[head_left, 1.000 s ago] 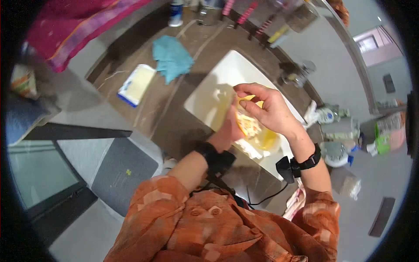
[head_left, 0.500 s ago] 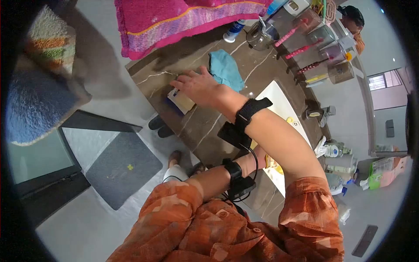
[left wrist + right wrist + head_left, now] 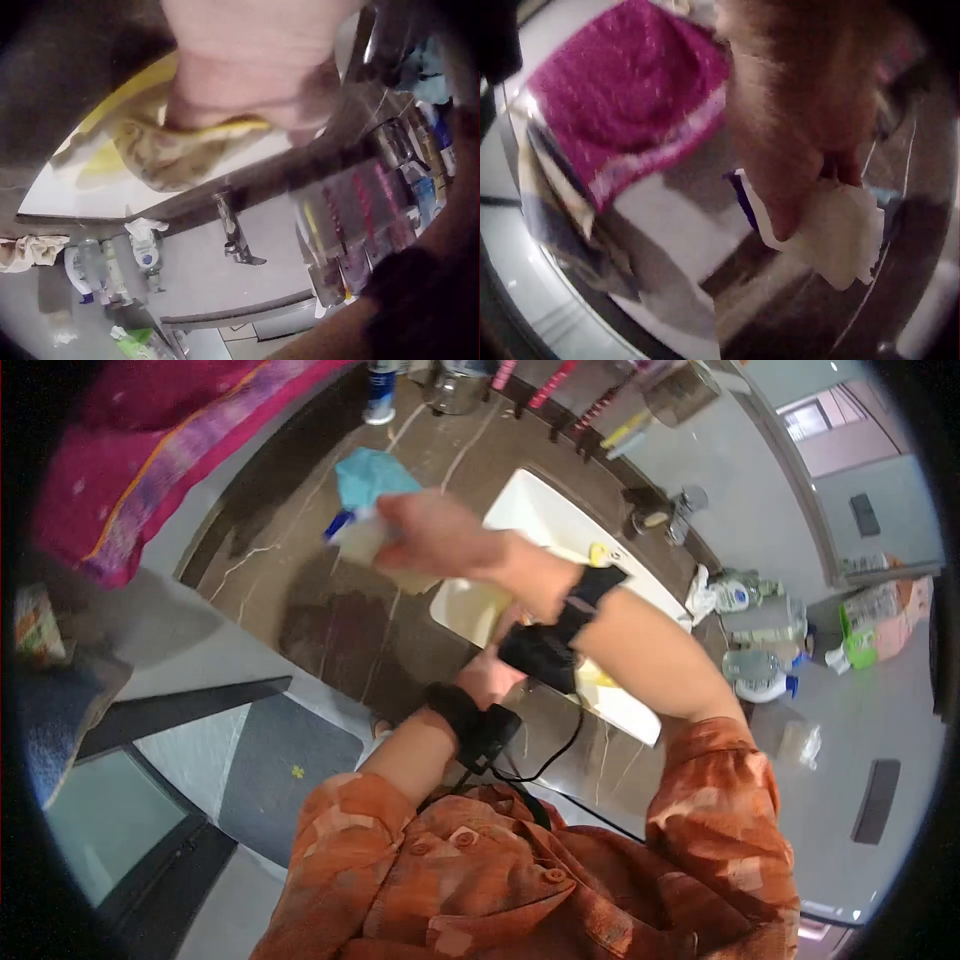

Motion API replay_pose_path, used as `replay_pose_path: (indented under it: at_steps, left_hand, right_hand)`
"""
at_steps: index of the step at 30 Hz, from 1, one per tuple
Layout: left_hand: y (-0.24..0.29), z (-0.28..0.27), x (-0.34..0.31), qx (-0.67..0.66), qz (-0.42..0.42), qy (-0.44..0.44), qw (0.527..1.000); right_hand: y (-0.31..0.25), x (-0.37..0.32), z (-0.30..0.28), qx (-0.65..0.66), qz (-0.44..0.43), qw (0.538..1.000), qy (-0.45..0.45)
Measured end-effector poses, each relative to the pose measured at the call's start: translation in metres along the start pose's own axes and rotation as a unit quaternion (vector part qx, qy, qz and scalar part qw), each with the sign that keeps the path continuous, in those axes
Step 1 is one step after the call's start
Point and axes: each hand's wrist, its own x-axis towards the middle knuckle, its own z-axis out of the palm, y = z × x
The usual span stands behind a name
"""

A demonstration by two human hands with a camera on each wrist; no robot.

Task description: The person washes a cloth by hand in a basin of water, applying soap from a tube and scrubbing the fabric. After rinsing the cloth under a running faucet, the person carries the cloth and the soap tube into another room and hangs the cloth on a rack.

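Both hands hold something: the right hand (image 3: 430,535) grips a white blue-edged packet (image 3: 362,545) over the counter (image 3: 330,630) just left of the sink (image 3: 535,500), the nearer left hand (image 3: 490,675) a yellow cloth (image 3: 172,150) inside it.

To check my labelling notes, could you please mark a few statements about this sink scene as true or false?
The right hand holds a white item with a blue edge. True.
The left hand is empty. False: it grips a yellowish mottled item at the sink.
The blue cloth lies in the sink. False: it lies on the dark counter.
A pink towel lies beside the counter. True.
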Motion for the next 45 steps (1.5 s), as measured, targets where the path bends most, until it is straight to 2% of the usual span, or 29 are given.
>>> replay_pose_path:
  at_steps: [1, 2, 3, 4, 5, 7, 8, 10, 11, 12, 14, 16, 18, 20, 22, 24, 25, 26, 28, 29, 32, 33, 36, 38, 40, 42, 44, 45]
  left_hand:
    - [0.003, 0.006, 0.012, -0.186, -0.062, 0.04, 0.98]
    - [0.004, 0.012, 0.028, -0.472, -0.222, 0.081, 0.849]
    - [0.001, 0.012, 0.033, -0.464, -0.207, 0.087, 0.857]
    - [0.017, 0.022, 0.035, -0.415, -0.19, 0.089, 0.885]
    - [0.019, 0.022, 0.037, -0.399, -0.188, 0.076, 0.894]
    - [0.019, 0.027, 0.039, -0.382, -0.191, 0.06, 0.902]
    - [0.02, 0.031, 0.042, -0.398, -0.192, 0.06, 0.895]
    - [0.013, 0.035, 0.049, -0.409, -0.199, 0.054, 0.889]
    - [0.003, 0.032, 0.053, -0.389, -0.184, 0.054, 0.901]
    - [-0.005, 0.032, 0.055, -0.369, -0.168, 0.054, 0.913]
    - [-0.005, 0.045, 0.056, -0.366, -0.152, 0.022, 0.918]
    - [-0.002, 0.061, 0.055, -0.374, -0.193, 0.1, 0.902]
    - [-0.002, 0.073, 0.057, -0.391, -0.213, 0.092, 0.89]
    - [-0.01, 0.075, 0.061, -0.404, -0.191, 0.072, 0.892]
    - [-0.004, 0.072, 0.061, -0.399, -0.226, 0.066, 0.886]
    - [-0.004, 0.062, 0.06, -0.33, -0.211, 0.078, 0.917]
    - [-0.002, 0.059, 0.06, -0.35, -0.202, -0.013, 0.915]
    - [-0.003, 0.062, 0.062, -0.351, -0.2, -0.015, 0.915]
    - [0.007, 0.084, 0.064, -0.388, -0.194, 0.047, 0.9]
    - [0.0, 0.087, 0.064, -0.361, -0.186, 0.02, 0.913]
    - [0.006, 0.089, 0.062, -0.364, -0.194, 0.045, 0.91]
    - [0.005, 0.084, 0.061, -0.335, -0.177, 0.07, 0.923]
    - [0.001, 0.065, 0.066, -0.304, -0.164, 0.064, 0.936]
    - [0.011, 0.082, 0.064, -0.312, -0.168, 0.071, 0.933]
    - [0.011, 0.094, 0.061, -0.337, -0.22, 0.053, 0.914]
    - [0.014, 0.09, 0.064, -0.357, -0.208, 0.053, 0.909]
    - [0.017, 0.076, 0.064, -0.251, -0.153, 0.069, 0.953]
    - [0.019, 0.069, 0.064, -0.276, -0.149, 0.006, 0.949]
  right_hand:
    - [0.022, -0.019, -0.012, 0.047, -0.027, 0.994, 0.093]
    - [0.027, -0.045, -0.036, 0.068, 0.025, 0.991, 0.115]
    - [0.029, -0.073, -0.062, 0.089, 0.076, 0.984, 0.137]
    - [0.039, -0.101, -0.077, 0.058, 0.151, 0.976, 0.142]
    - [0.057, -0.13, -0.08, 0.068, 0.161, 0.972, 0.16]
    - [0.088, -0.181, -0.057, 0.027, 0.227, 0.958, 0.173]
    - [0.077, -0.194, -0.045, -0.007, 0.298, 0.94, 0.168]
    - [0.07, -0.213, 0.004, -0.077, 0.25, 0.949, 0.179]
    - [0.064, -0.214, 0.019, -0.11, 0.198, 0.958, 0.175]
    - [0.055, -0.215, 0.027, -0.12, 0.206, 0.959, 0.154]
    - [0.052, -0.218, 0.036, -0.085, 0.192, 0.956, 0.206]
    - [0.074, -0.223, 0.041, -0.059, 0.224, 0.95, 0.211]
    - [0.099, -0.224, 0.038, -0.037, 0.252, 0.942, 0.219]
    - [0.113, -0.226, 0.033, 0.117, 0.281, 0.933, 0.19]
    - [0.1, -0.228, 0.036, 0.072, 0.267, 0.939, 0.202]
    - [0.073, -0.233, 0.048, 0.024, 0.224, 0.94, 0.256]
    - [0.061, -0.232, 0.041, 0.004, 0.225, 0.944, 0.241]
    - [0.068, -0.232, 0.039, 0.002, 0.224, 0.944, 0.241]
    - [0.099, -0.228, 0.032, -0.006, 0.287, 0.926, 0.247]
    - [0.126, -0.227, 0.027, 0.097, 0.285, 0.918, 0.259]
    - [0.122, -0.228, 0.031, 0.128, 0.277, 0.911, 0.279]
    - [0.105, -0.228, 0.042, 0.058, 0.242, 0.919, 0.306]
    - [0.081, -0.223, 0.049, 0.01, 0.195, 0.924, 0.329]
    - [0.105, -0.219, 0.035, 0.014, 0.208, 0.919, 0.333]
    - [0.128, -0.215, 0.023, 0.213, 0.294, 0.879, 0.311]
    - [0.112, -0.217, 0.032, 0.157, 0.295, 0.885, 0.323]
    - [0.07, -0.213, 0.036, 0.012, 0.218, 0.909, 0.354]
    - [0.061, -0.212, 0.037, -0.003, 0.21, 0.91, 0.358]
